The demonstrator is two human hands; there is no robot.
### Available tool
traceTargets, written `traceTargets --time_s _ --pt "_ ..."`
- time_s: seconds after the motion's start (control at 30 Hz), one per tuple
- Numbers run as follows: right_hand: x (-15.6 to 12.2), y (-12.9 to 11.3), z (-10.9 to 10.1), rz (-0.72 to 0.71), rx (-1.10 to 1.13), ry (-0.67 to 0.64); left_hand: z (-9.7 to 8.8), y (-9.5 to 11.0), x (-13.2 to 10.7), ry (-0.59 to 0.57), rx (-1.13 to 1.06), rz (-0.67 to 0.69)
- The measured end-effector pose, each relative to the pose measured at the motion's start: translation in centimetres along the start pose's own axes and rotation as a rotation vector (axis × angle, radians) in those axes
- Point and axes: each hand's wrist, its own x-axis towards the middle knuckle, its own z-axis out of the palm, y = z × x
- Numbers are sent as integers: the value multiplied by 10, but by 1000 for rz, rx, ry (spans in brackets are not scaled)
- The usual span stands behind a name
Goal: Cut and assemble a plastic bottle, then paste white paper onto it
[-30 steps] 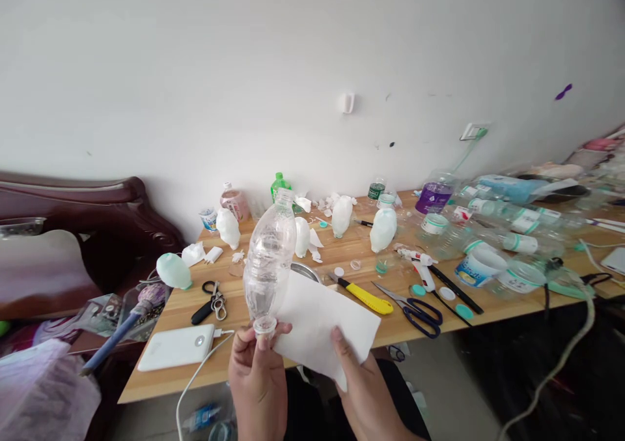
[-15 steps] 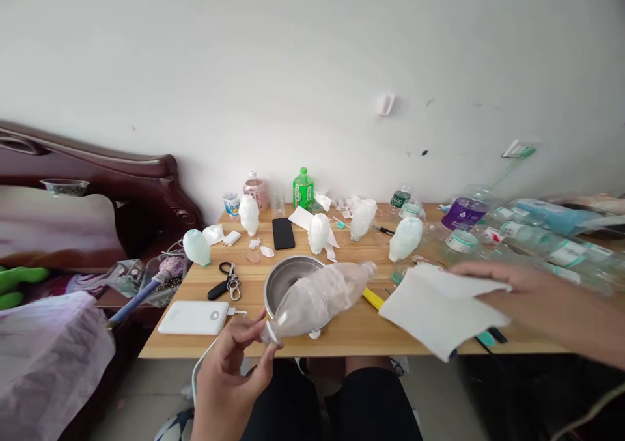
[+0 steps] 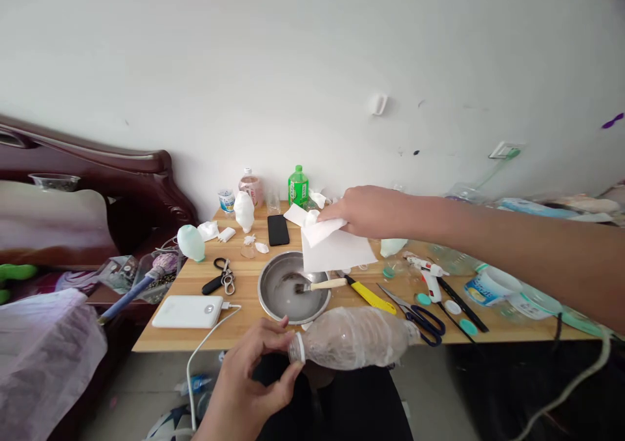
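My left hand [image 3: 256,372] pinches the neck of a clear plastic bottle [image 3: 361,338], lying sideways over the table's front edge and looking partly wrapped in wet film or paper. My right hand [image 3: 368,212] reaches across the table and grips a white sheet of paper [image 3: 339,252] by its upper part. Below that sheet stands a metal bowl [image 3: 264,298] of greyish liquid, with a wooden-handled brush [image 3: 328,284] resting in it. Right of the bowl lie a yellow utility knife [image 3: 374,298] and dark-handled scissors [image 3: 427,324].
White-covered shapes [image 3: 244,212] stand at the back beside a green bottle [image 3: 298,185]. A phone [image 3: 278,230], keys [image 3: 227,278] and a white power bank [image 3: 186,312] lie left. A glue gun [image 3: 430,278] and plastic tubs [image 3: 488,286] sit right.
My right hand has carried the paper from the right side to behind the bowl. The bottle has shifted right and toward me, uncovering the bowl and brush. My view has shifted slightly.
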Motion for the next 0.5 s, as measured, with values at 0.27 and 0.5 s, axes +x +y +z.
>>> traceTargets --time_s 0.27,0.5 --pt "12 -20 10 -233 251 -190 -4 -2 -4 -19 -35 -150" --pt "1 -37 5 -258 313 -315 0 -7 2 -26 -122 -233"
